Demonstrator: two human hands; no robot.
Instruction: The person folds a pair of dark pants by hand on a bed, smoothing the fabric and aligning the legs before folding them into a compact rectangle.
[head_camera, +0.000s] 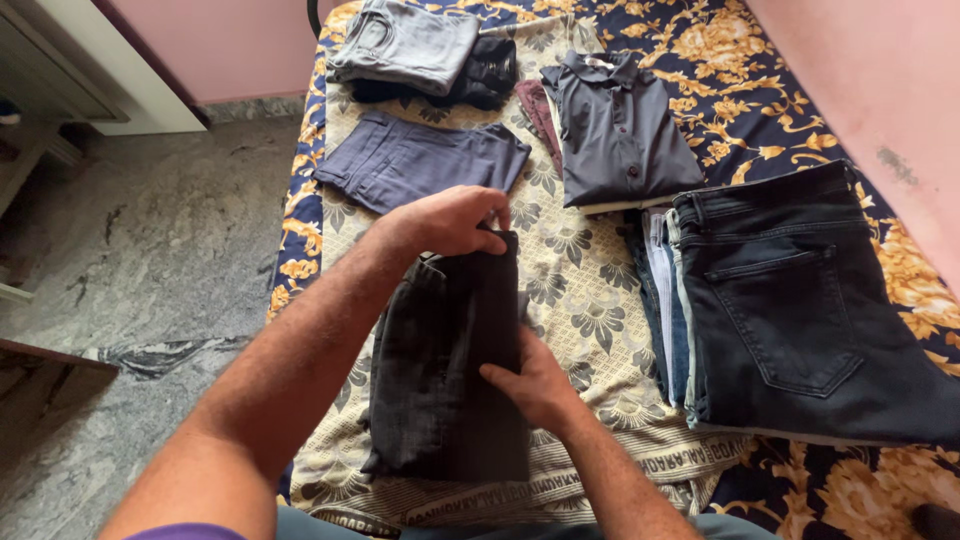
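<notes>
The left hand (455, 220) grips the far edge of the dark folded trousers (450, 370), fingers curled. The right hand (535, 385) lies flat on their near right edge, probably pressing. Beyond the left hand lies a blue folded garment (420, 160).

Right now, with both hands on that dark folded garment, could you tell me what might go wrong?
The dark folded garment lies near the bed's left edge; a push from the left hand or right hand could send it toward the floor. The jeans stack close by on the right might get knocked askew.
</notes>
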